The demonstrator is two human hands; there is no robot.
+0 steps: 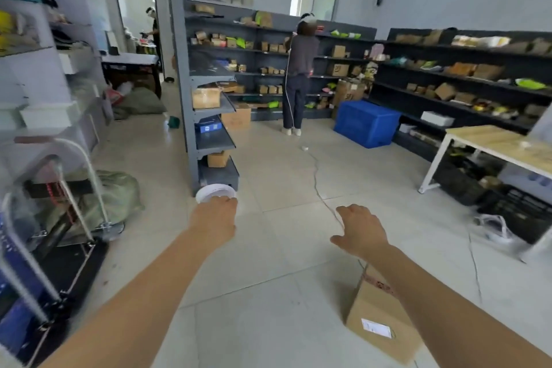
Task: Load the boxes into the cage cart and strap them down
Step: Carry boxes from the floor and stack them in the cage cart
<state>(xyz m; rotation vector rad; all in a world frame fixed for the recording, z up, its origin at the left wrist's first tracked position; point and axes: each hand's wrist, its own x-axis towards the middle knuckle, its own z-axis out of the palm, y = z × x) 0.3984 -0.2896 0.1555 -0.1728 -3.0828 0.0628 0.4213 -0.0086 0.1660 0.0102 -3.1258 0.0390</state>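
A brown cardboard box [379,320] with a white label lies on the floor tiles at the lower right, under my right forearm. My left hand [215,218] reaches forward over the floor; its fingers are hidden behind the back of the hand. My right hand [360,230] hangs in the air with relaxed fingers and holds nothing. A metal cart [68,203] with a curved handle stands at the left, blurred, with a red-and-black strap [55,190] on it. A blue-sided load [15,284] sits by its near end.
A grey shelf unit [209,116] stands ahead, with a white round object [215,192] on the floor at its foot. A person [300,75] stands at dark shelves behind. A blue crate [367,122], a wooden-topped table [501,143], black crates and a white cable [319,188] lie at the right.
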